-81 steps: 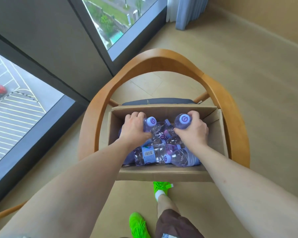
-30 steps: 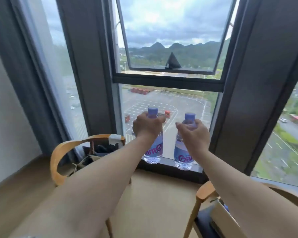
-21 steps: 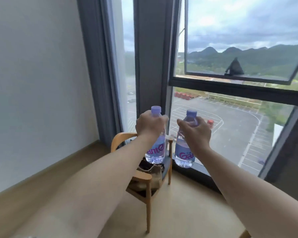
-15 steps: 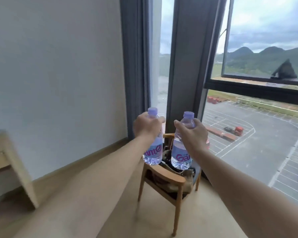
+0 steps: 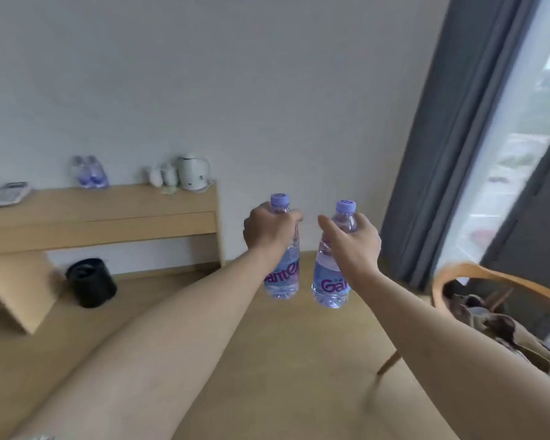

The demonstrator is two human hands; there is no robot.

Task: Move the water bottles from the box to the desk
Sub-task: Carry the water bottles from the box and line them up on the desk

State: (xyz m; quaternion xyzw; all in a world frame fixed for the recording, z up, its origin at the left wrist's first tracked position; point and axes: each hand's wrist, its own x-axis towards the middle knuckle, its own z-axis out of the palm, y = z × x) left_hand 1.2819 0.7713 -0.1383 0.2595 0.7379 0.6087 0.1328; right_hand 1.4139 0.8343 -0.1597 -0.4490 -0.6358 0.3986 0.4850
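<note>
A: Carrying two bottles, both upright. Left hand (image 5: 269,231) is wrapped round the neck of the left bottle (image 5: 283,274); right hand (image 5: 354,242) clasps the shoulder of the right bottle (image 5: 329,281). Caps up, long axes vertical, bottles side by side with a gap, hanging in the air over the floor.

B: Where's the target?

A: Tabletop (image 5: 108,193) is ahead and to the left, against the wall, well apart from both hands. Two placed bottles (image 5: 89,173) stand on it already, blurred. A white kettle (image 5: 192,171) and some small white items sit at its right end, and what looks like a phone (image 5: 5,193) at the left.

B: Which hand gets there first?

A: Left, I'd judge; it's nearer that side. Free stretch looks to be between the placed bottles and the kettle. Both would go down base-first, no rotation needed.

B: Box?

A: Not in view. Chair (image 5: 489,281) at right holds a bag; black bin (image 5: 91,282) on the floor beneath.
</note>
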